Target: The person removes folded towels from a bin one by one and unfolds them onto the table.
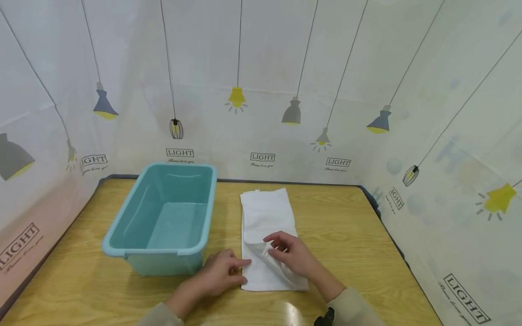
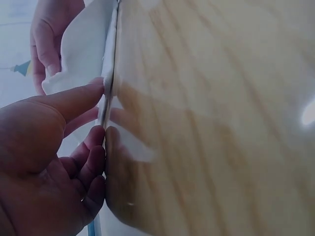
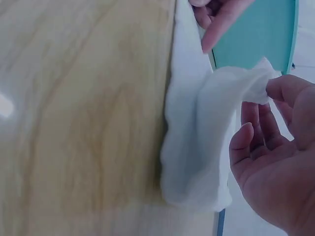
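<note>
A folded white towel (image 1: pixel 268 213) lies lengthwise on the table, its near flap lifted and peeled back. My right hand (image 1: pixel 291 256) pinches the corner of that flap between thumb and fingers; in the right wrist view the lifted cloth (image 3: pixel 216 103) curves up to the fingertips, with the remaining fingers loosely bent. At the towel's left edge, near its front, my left hand (image 1: pixel 222 271) rests on the table. One of its fingers lies straight and touches the towel, and in the left wrist view the other fingers (image 2: pixel 91 162) are bent against the tabletop.
A light blue plastic tub (image 1: pixel 193 253) stands left of the towel, close beside my left hand, with nothing seen inside. The wooden table (image 1: pixel 338 226) has a dark edge. A lamp-printed curtain (image 1: pixel 265 122) encloses its back and sides.
</note>
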A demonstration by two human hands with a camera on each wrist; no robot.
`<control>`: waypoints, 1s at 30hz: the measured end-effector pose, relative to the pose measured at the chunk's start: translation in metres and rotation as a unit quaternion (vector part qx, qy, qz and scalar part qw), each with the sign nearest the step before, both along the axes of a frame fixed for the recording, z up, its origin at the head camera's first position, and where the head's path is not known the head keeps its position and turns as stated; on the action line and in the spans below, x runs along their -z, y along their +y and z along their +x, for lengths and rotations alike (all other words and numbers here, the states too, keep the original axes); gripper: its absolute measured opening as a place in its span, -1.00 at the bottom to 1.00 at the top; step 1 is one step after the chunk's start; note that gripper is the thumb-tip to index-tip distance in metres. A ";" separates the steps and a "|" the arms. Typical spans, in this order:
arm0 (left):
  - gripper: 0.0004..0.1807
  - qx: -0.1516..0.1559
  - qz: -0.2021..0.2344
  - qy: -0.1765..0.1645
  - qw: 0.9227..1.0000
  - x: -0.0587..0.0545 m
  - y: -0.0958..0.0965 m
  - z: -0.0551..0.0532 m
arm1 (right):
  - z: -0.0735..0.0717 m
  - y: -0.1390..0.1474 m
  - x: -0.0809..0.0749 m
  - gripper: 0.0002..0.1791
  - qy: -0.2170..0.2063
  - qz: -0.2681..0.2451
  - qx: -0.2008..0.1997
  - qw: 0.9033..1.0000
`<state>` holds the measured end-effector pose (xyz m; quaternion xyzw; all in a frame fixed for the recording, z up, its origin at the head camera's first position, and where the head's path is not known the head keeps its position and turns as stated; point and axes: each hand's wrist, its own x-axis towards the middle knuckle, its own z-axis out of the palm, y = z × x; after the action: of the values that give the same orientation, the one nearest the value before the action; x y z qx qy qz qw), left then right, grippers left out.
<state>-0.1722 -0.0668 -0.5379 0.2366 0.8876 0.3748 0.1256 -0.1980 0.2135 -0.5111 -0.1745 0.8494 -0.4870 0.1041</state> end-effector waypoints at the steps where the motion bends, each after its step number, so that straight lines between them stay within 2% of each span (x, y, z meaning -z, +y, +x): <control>1: -0.47 0.001 -0.002 0.001 1.000 0.000 0.000 0.000 | -0.001 0.002 0.000 -0.73 -0.001 0.003 0.004 1.000; 9: -0.43 -0.007 -0.010 -0.011 1.000 -0.007 0.001 0.002 | -0.010 0.027 -0.004 -0.75 -0.007 -0.014 0.066 0.998; 18: -0.43 -0.014 -0.007 -0.017 1.000 -0.002 0.001 -0.001 | -0.018 0.060 -0.008 -0.72 -0.008 -0.044 0.138 0.989; 21: -0.43 -0.015 -0.007 -0.016 1.000 0.000 0.001 -0.002 | -0.019 0.070 -0.010 -0.69 -0.006 -0.051 0.156 0.986; 26: -0.43 -0.015 -0.006 -0.020 1.000 -0.008 0.002 0.002 | -0.019 0.087 -0.013 -0.66 -0.010 -0.065 0.193 0.979; 30: -0.43 -0.017 -0.008 -0.025 0.999 -0.009 0.003 0.003 | -0.016 0.101 -0.012 -0.63 -0.013 -0.073 0.218 0.973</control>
<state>-0.1695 -0.0639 -0.5290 0.2107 0.8911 0.3756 0.1434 -0.2139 0.3142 -0.4991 0.0139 0.8276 -0.5610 -0.0067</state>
